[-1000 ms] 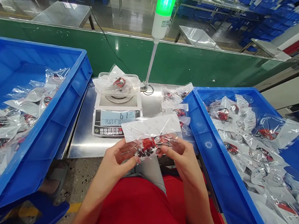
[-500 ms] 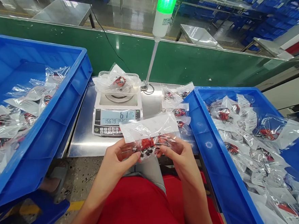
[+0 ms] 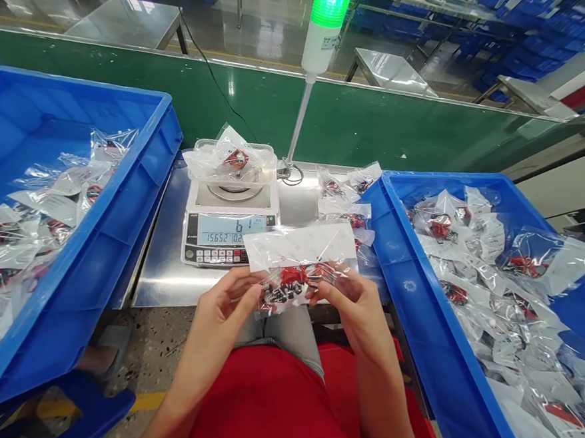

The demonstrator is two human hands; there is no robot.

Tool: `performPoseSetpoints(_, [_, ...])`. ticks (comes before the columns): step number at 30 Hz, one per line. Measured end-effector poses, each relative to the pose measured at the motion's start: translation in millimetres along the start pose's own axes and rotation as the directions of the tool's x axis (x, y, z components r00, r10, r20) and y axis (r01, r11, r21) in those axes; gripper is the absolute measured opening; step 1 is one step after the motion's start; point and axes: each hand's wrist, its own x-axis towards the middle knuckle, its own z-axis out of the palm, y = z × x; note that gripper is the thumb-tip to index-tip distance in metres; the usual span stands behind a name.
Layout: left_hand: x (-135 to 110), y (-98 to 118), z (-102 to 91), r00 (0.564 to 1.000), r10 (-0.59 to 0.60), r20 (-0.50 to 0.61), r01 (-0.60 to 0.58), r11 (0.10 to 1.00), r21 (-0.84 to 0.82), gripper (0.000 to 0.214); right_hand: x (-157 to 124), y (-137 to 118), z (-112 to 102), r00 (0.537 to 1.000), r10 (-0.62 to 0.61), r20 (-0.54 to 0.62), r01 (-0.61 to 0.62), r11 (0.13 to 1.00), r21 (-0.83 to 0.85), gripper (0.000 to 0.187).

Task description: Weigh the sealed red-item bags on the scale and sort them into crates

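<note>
From the head cam we're looking down at our own lap, and the main thing is a clear plastic bag (image 3: 297, 279) with a white printed label strip across its top half and red and black parts bunched in the bottom. It's held up in front of us, just above our knees and over the near edge of the table. Our left hand (image 3: 217, 324) and right hand (image 3: 354, 311) are both curled and gripping the lower part of the bag from either side between thumbs and fingers, which seems to keep the contents bunched and facing us. Behind it, on a brushed stainless steel table (image 3: 161, 281), sits a white digital counting scale (image 3: 224, 240) with a lit display showing 61 and a clear plastic tray (image 3: 195, 160) on top holding another bag. A few more bags (image 3: 344, 205) lie just right of the scale. A blue plastic crate (image 3: 163, 131) at the left of the frame and another (image 3: 399, 251) at the right are both loaded with similar bags, probably placed on either side so both are within easy reach from the seat. At the top of the frame, a green-lit signal tower (image 3: 332, 3) rises on a thin pole in front of a green partition (image 3: 214, 104).
</note>
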Motion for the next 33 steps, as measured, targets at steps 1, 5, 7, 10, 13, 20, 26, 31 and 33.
performPoseSetpoints(1, [0.4,-1.5,-1.4,1.000,-0.007,0.001,0.007,1.000,0.017,0.026,0.5,0.0,-0.4,1.000,-0.005,-0.010,0.005,1.000,-0.006,0.025])
performPoseSetpoints(5, [1.8,-6.2,-3.4,0.998,-0.054,0.024,0.053,0.998,0.032,0.025,1.7,-1.2,-0.4,1.000,-0.011,0.004,0.011,0.999,-0.032,0.025])
performPoseSetpoints(7, [2.3,-6.1,-2.6,0.997,-0.068,0.032,0.068,0.998,0.011,0.027,1.6,-1.6,0.1,1.000,-0.006,0.015,0.006,0.999,-0.044,0.024])
performPoseSetpoints(10, [3.1,-4.8,-1.4,0.996,-0.080,0.038,0.080,0.997,-0.009,0.031,1.3,-1.8,0.5,1.000,-0.006,0.017,0.007,0.999,-0.049,0.024])
performPoseSetpoints(13, [4.3,-6.2,-0.9,0.996,-0.076,0.038,0.077,0.997,-0.028,0.031,1.5,-2.2,0.4,1.000,-0.009,0.029,0.011,0.999,-0.046,0.022])
performPoseSetpoints(20, [6.7,-14.7,-2.4,0.988,-0.104,0.115,0.114,0.990,-0.080,0.032,2.9,-2.0,0.8,0.994,-0.023,0.104,0.027,0.999,-0.033,0.018])
performPoseSetpoints(26, [7.2,-9.8,-4.5,0.987,-0.105,0.124,0.113,0.992,-0.060,0.024,2.0,0.7,-0.4,0.994,-0.004,0.111,0.008,0.999,-0.034,0.018])
performPoseSetpoints(31, [8.0,-4.5,1.3,0.979,-0.154,0.133,0.167,0.981,-0.096,0.041,2.1,-0.9,2.6,0.996,-0.001,0.090,0.005,0.999,-0.045,0.018])
performPoseSetpoints(33, [8.8,-4.5,3.8,0.979,-0.154,0.132,0.169,0.979,-0.113,0.045,2.8,-1.0,4.9,0.996,0.004,0.088,0.000,0.999,-0.041,0.020])
